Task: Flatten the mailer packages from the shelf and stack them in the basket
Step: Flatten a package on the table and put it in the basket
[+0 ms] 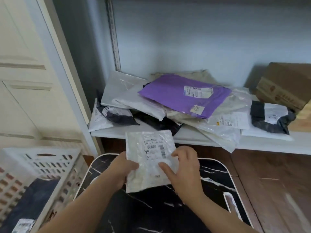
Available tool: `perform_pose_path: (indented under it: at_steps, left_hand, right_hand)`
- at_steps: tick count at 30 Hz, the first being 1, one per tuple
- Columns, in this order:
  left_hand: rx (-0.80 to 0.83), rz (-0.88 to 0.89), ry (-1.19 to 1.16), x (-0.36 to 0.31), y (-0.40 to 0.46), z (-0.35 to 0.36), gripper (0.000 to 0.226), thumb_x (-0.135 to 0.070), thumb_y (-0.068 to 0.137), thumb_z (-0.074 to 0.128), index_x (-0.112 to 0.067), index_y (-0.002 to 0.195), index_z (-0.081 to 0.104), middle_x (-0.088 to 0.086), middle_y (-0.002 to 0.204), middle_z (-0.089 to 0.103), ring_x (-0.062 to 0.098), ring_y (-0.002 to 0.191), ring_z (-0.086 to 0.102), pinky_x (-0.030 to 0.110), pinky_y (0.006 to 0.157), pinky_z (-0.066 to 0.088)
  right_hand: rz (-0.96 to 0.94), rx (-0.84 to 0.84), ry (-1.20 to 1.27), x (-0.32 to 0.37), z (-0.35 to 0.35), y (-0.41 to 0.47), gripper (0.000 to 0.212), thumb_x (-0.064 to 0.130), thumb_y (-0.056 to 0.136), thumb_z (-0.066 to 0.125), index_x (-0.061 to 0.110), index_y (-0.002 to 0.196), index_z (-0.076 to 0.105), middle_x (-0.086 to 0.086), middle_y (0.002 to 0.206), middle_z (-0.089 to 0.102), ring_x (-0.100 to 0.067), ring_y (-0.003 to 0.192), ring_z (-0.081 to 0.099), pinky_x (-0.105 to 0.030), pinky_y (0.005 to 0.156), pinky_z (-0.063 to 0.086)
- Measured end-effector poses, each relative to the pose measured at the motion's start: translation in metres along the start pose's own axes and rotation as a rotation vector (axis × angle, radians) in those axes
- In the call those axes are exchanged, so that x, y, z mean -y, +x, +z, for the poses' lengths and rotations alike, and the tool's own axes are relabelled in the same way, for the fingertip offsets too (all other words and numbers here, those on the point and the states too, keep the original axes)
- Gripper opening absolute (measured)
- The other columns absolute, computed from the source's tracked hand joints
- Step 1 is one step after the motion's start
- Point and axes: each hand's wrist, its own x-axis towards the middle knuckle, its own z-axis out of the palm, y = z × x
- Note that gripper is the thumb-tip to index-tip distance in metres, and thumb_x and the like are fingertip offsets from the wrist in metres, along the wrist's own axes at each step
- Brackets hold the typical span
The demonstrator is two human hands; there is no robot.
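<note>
The print on the label of the white mailer (151, 158) is too blurred to read, and its lower left edge is hidden behind the left hand (124, 167), whose fingers curl under the package while the thumb lies over its edge, so that hand grips it. The right hand (183, 167) covers the mailer's right edge, with the forefinger pressed flat on the face and the other fingers bent round the side; it holds the package too. The mailer hangs in the air above the far edge of the dark marbled worktop (210, 175), just in front of the shelf (262, 145) lip. The worktop's near edge runs out of view at the bottom, and its right side shows a bare stretch as far as the white rim. On the shelf a loose heap of packages fills the middle and spreads to the front edge, one pale bag drooping over it; a purple mailer (181, 96) lies on top, a grey one (116, 91) leans toward the back left corner, and dark bags (269, 118) are half buried, so how many lie beneath I cannot tell. A brown box (284, 86) at the right end is cut off by the picture edge. At the lower left stands a white slotted basket (50, 162), partly cut off, with a dark package (33, 202) lying in it bearing a white label.
</note>
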Motion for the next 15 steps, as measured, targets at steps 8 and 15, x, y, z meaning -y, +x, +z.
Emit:
perform_pose_path:
  at_steps: [8,15]
  left_hand:
    - [-0.276,0.059,0.637,0.106,-0.012,0.007,0.069,-0.02,0.091,0.06,-0.018,0.15,0.024,0.006,0.136,0.046,0.019,0.113,0.051,0.032,0.095,0.046]
    - [-0.182,0.432,1.332,0.158,0.011,-0.001,0.061,-0.05,0.099,0.016,-0.023,0.151,-0.003,0.002,0.16,0.002,0.017,0.148,-0.004,0.028,0.12,0.001]
  right_hand:
    - [0.596,0.456,0.096,-0.044,0.027,-0.067,0.074,0.027,0.095,0.057,0.023,0.154,0.012,-0.006,0.151,0.031,-0.02,0.132,0.038,-0.025,0.106,0.031]
    - [0.168,0.558,-0.464,-0.072,0.067,-0.095,0.067,0.055,0.1,0.018,0.009,0.144,0.039,-0.01,0.153,0.033,-0.022,0.141,0.028,-0.036,0.11,0.023]
